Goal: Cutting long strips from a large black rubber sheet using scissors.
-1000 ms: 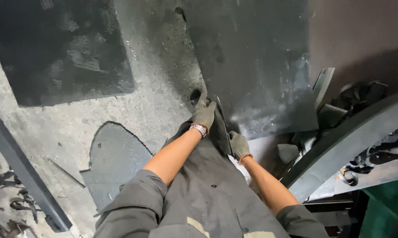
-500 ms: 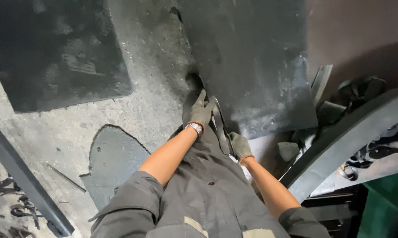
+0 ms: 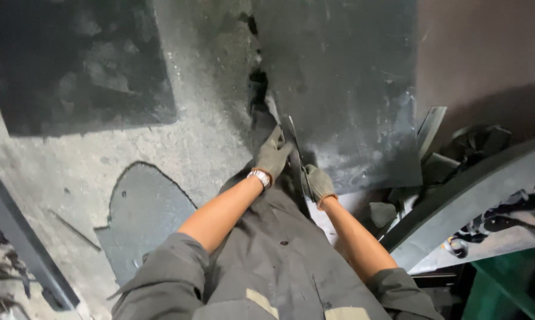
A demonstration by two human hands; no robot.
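Both my hands wear grey work gloves and work close together at the near edge of a large dark metal sheet [image 3: 344, 89] lying on the concrete floor. My left hand [image 3: 273, 155], with a watch on its wrist, lies on and grips a dark strip of the sheet's left edge [image 3: 261, 121]. Just to its right, my right hand [image 3: 319, 184] is closed around the near end of a long thin metal tool [image 3: 293, 142]. The tool's blade runs away from me along the sheet between the two hands. My grey overalls hide what lies under my wrists.
Another dark sheet [image 3: 72, 65] lies at the far left, and a curved grey offcut [image 3: 140, 213] by my left knee. A metal bar [image 3: 24, 243] runs along the left. Scrap pieces [image 3: 451, 154] and a curved metal panel [image 3: 481, 195] crowd the right.
My left hand has slid a little forward along the sheet's edge and its fingers have come together. My right hand stays on the tool.
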